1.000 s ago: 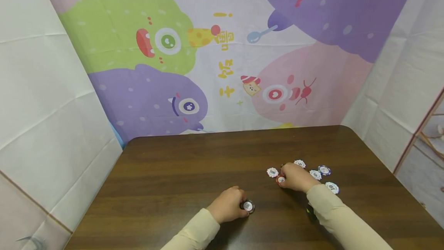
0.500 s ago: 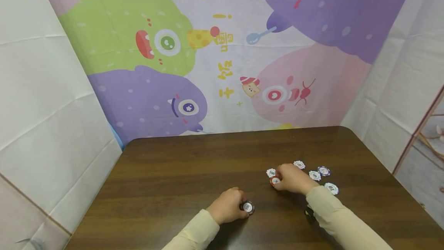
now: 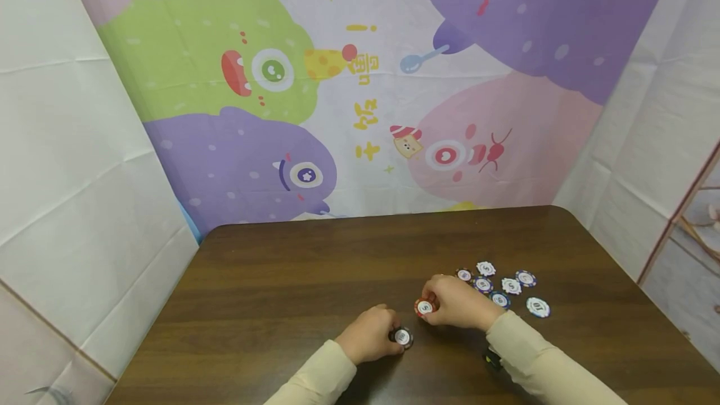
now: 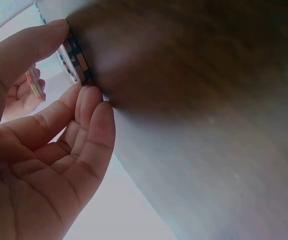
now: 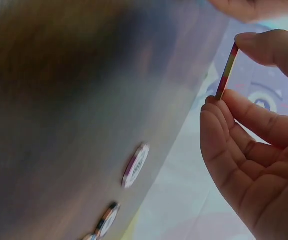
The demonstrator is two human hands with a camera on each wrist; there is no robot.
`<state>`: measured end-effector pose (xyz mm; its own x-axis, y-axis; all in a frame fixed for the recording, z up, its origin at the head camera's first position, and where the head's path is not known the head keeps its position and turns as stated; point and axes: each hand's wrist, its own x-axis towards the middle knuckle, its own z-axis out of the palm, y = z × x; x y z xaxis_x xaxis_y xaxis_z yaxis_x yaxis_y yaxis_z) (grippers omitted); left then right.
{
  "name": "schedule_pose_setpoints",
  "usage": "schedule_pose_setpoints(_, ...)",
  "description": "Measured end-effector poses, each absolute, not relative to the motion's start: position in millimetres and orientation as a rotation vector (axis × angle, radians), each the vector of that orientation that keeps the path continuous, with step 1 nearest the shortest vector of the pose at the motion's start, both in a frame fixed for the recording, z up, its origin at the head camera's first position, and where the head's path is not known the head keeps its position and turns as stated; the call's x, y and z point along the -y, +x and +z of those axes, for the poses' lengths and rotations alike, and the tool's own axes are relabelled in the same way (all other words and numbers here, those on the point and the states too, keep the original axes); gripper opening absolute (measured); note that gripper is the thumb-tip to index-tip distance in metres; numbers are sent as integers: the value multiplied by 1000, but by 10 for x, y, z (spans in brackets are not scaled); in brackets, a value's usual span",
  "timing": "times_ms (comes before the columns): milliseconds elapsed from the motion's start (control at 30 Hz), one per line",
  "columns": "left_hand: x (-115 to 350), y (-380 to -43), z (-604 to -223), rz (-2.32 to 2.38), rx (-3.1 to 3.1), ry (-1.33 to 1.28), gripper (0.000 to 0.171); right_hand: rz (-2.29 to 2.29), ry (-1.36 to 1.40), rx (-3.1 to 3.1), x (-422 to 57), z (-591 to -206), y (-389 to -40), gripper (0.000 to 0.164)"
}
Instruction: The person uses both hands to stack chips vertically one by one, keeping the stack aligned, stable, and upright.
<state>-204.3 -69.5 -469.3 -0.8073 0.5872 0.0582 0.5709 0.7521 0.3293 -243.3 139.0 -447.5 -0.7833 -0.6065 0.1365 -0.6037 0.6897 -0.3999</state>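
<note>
Printed curtain point(image 3: 360, 195) hangs behind the brown table point(image 3: 292, 267). Right hand point(image 3: 458, 302) pinches the red chip point(image 3: 425, 308) between thumb and fingers, around mid-table. Left hand point(image 3: 368, 332) grips the black chip point(image 3: 402, 337) likewise, just left and nearer the person. Chips apart. Loose chips point(image 3: 511, 286) lie scattered right of the red one, several bunched close.

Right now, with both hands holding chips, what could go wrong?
The right hand pinches the red chip by its edge, so it might slip. It could also bump the black chip that the left hand grips close by. The right sleeve is near a loose teal chip and might nudge it.
</note>
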Motion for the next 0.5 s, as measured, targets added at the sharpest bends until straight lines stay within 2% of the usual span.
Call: schedule_pose_setpoints(500,696,-2050,-4692,532,-2877,880,21,-639,-1168,-2722,-1183,-4512,-2282,22)
